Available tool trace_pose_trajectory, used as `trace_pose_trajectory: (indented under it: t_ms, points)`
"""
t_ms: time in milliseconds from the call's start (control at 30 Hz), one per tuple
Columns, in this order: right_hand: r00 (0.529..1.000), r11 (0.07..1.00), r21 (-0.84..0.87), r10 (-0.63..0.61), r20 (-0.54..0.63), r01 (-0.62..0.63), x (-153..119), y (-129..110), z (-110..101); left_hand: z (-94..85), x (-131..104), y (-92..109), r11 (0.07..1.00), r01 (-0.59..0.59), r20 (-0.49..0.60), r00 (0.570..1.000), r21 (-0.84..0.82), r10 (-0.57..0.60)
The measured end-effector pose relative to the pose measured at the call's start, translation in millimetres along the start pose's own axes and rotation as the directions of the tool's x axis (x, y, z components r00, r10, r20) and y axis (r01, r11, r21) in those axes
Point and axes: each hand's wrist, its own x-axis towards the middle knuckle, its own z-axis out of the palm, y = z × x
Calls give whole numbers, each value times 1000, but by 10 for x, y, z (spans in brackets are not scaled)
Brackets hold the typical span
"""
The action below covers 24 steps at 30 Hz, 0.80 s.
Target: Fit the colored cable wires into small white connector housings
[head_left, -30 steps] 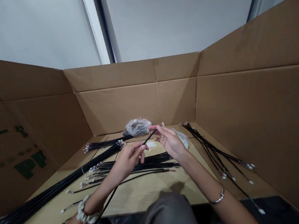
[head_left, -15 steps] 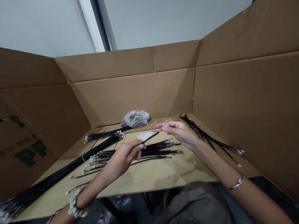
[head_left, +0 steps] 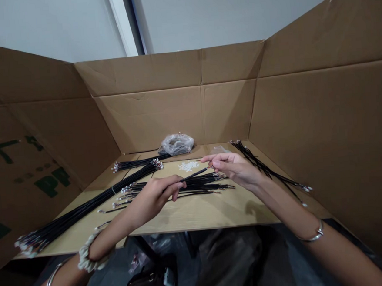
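A thin black cable (head_left: 196, 174) is gripped near its middle by my left hand (head_left: 168, 188), its free end pointing up and to the right. My right hand (head_left: 233, 166) pinches the fine wires at that end between thumb and fingertips. Just behind the cable lies a pile of small white connector housings (head_left: 188, 166). Below my hands, several loose black cables (head_left: 194, 187) rest on the wooden table (head_left: 202, 214), white connectors at their left ends and bare wires at their right.
A tied bundle of black cables (head_left: 94, 206) stretches along the left, with another bundle (head_left: 140, 162) behind it. A clear plastic bag (head_left: 177, 145) sits at the back. More cables (head_left: 271, 172) lie at the right. Cardboard walls (head_left: 156, 119) enclose the table on three sides.
The camera view has shifted slightly. My left hand still holds the cable, and my right fingers remain at its wire end with the grip slightly altered.
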Motion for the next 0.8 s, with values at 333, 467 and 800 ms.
trace_pose_trajectory:
  t_ms: [333, 467, 800]
  points:
    - [999, 982, 188, 28, 31, -33, 285, 230, -218, -335, 503, -216, 997, -75, 255, 964, -28, 80]
    - [999, 974, 220, 47, -4, -45, 534, 494, -342, -365, 724, -426, 999, -36, 262, 964, -4, 36]
    - [984, 959, 269, 127, -129, -89, 891, 1638, -489, 196, 932, -1347, 993, 82, 214, 972, 85, -99]
